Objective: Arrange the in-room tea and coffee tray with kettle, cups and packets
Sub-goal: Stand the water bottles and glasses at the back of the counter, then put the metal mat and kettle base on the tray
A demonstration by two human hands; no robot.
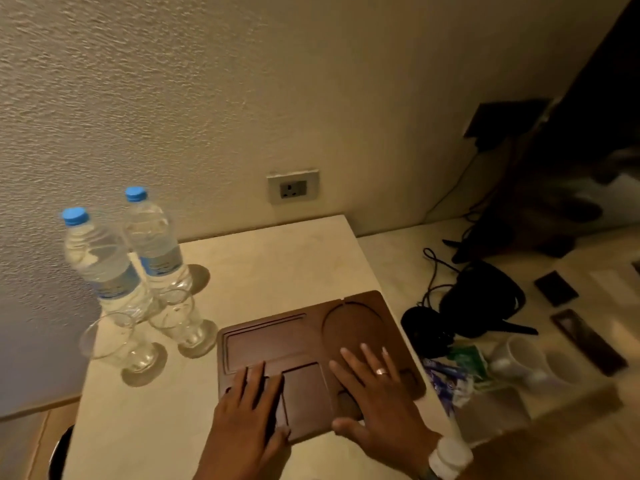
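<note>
A brown wooden tray (277, 336) with a round recess and rectangular compartments lies bare on the cream tabletop. My left hand (247, 407) rests flat on its near-left part, fingers spread. My right hand (375, 393) lies flat over its near-right part, a ring on one finger. To the right of the tray a black kettle (485, 297) lies on the counter beside its black base (424, 329). Two white cups (526, 356) lie further right. Several packets (453, 372), blue, green and white, are heaped between tray and cups.
Two water bottles (104, 265) with blue caps and two clear glasses (121, 344) stand at the left of the table. A wall socket (293, 188) is behind. Black cables (436, 271), a dark long holder (587, 341) and a small dark square (556, 287) lie on the right.
</note>
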